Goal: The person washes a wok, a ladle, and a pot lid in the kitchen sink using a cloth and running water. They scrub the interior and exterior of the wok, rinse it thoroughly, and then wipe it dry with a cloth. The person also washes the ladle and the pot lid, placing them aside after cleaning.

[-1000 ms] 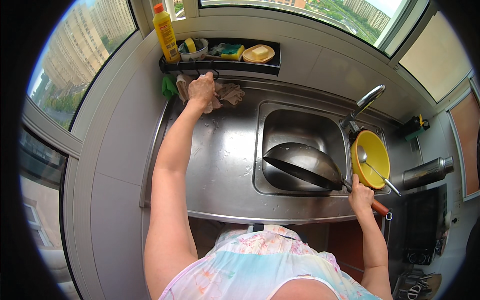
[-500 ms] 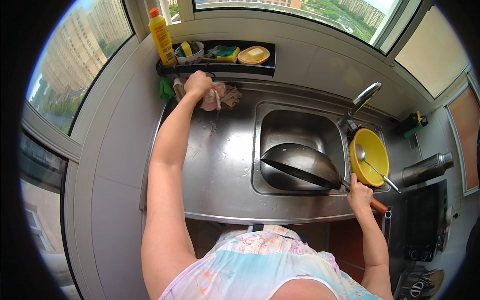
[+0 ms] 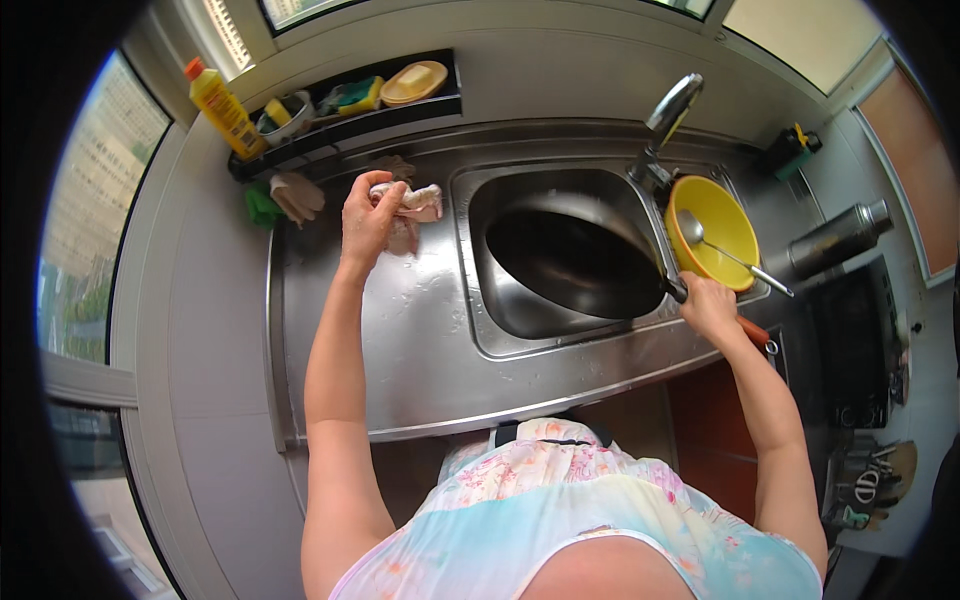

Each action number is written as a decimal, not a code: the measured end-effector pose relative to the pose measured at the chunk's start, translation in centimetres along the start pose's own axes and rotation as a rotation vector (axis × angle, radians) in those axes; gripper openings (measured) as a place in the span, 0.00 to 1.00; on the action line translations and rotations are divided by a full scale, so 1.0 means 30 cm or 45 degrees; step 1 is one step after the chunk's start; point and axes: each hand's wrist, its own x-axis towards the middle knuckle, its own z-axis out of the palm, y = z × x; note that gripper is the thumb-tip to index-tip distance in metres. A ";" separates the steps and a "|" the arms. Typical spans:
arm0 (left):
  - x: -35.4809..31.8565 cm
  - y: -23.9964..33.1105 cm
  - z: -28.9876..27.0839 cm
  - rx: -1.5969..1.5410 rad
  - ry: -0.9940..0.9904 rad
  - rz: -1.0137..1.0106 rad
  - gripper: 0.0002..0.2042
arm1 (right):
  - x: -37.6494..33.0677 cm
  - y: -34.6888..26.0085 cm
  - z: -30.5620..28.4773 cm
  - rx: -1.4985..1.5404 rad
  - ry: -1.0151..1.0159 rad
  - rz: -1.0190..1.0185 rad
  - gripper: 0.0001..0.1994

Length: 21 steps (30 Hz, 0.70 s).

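Note:
My left hand (image 3: 368,222) is closed on a pinkish dishcloth (image 3: 418,203), held bunched with part hanging down, above the wet steel counter left of the sink. My right hand (image 3: 711,304) wraps round the handle of a dark wok (image 3: 570,262), whose wooden grip end (image 3: 752,332) sticks out past my fingers. The wok lies in the sink (image 3: 482,330) with its dark inside showing. Just beyond my right hand stands a yellow bowl (image 3: 738,225). A steel ladle (image 3: 692,228) rests in it, its handle over the rim.
Behind the sink rises a chrome faucet (image 3: 672,108). A black rack (image 3: 360,126) on the wall holds a yellow bottle (image 3: 228,108), sponges and a soap dish (image 3: 413,82). Green and beige cloths (image 3: 297,197) hang below it. A steel cylinder (image 3: 840,240) stands at the right.
My left hand has lifted the pink dishcloth away from below the rack, toward me. The wok has turned from showing its outside to showing its inside, with my right hand still on its handle.

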 end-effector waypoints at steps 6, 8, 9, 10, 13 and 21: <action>-0.045 0.107 0.284 -0.278 -0.580 -0.066 0.32 | 0.085 0.040 0.025 0.538 -0.524 0.398 0.18; -0.073 0.126 0.429 0.117 -0.588 0.057 0.35 | 0.072 0.091 0.097 0.839 -0.616 0.483 0.13; -0.094 0.095 0.506 0.176 -0.572 0.185 0.35 | 0.064 0.115 0.114 0.994 -0.685 0.501 0.09; -0.102 0.073 0.580 0.295 -0.572 0.231 0.30 | 0.059 0.122 0.117 1.155 -0.753 0.526 0.06; -0.083 0.076 0.790 0.710 -0.499 0.213 0.15 | 0.076 0.186 0.157 1.295 -0.897 0.534 0.05; -0.135 0.177 1.275 0.922 -0.814 0.142 0.17 | 0.080 0.410 0.228 1.461 -1.033 0.483 0.05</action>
